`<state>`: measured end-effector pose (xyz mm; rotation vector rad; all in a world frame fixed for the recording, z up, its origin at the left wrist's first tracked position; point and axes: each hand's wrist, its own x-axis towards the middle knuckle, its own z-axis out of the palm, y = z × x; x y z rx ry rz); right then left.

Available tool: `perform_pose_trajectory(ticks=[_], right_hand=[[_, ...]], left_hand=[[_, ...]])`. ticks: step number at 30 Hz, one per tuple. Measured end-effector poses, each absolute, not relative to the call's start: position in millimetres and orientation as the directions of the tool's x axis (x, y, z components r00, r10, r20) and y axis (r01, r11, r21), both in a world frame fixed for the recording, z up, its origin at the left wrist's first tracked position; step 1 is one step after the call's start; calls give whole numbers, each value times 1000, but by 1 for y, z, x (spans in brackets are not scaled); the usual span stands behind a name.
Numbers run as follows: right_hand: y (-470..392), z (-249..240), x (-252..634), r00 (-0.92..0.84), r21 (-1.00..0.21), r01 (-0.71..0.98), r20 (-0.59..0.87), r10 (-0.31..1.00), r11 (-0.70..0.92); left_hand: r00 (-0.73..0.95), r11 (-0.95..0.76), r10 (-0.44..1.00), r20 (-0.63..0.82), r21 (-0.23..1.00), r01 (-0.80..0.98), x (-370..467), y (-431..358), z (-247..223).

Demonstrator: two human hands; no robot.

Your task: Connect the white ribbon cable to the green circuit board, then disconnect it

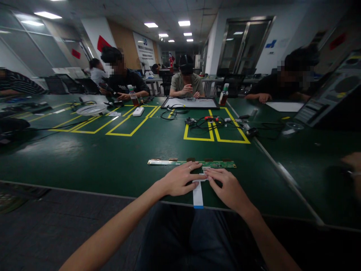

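A long, narrow green circuit board (222,164) lies across the table in front of me. From its near side a white flat ribbon cable (197,194) with a blue end runs toward the table's front edge. My left hand (182,178) rests with spread fingers, one reaching the board and others on the cable's upper part. My right hand (225,186) has its fingertips pressed together at the cable's board end, beside my left fingertips. What lies between the right fingertips is too small to tell.
Black cables (201,122) and a red-handled tool (211,118) lie beyond the board. Farther back are a white tray (190,102), two bottles, a white box (138,111) and a white basket (91,109). Several people sit around the green table (84,158); a blurred hand (352,163) shows at right.
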<state>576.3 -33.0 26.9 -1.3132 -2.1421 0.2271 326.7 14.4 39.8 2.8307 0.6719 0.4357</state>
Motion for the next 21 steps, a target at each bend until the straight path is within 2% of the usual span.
perform_pose_trajectory(ticks=[7, 11, 17, 21], right_hand=[[-40, 21, 616, -209, -325, 862, 471, 857, 389], [-41, 17, 643, -150, -318, 888, 482, 863, 332], [-43, 17, 643, -164, -267, 911, 465, 870, 315], [-43, 17, 642, -171, -274, 907, 451, 876, 318]], left_hand=[[850, -867, 476, 224, 283, 411, 326, 12, 45], [828, -842, 516, 219, 307, 443, 326, 10, 44], [776, -789, 598, 199, 316, 527, 320, 7, 40], [703, -719, 688, 179, 299, 627, 293, 12, 37]])
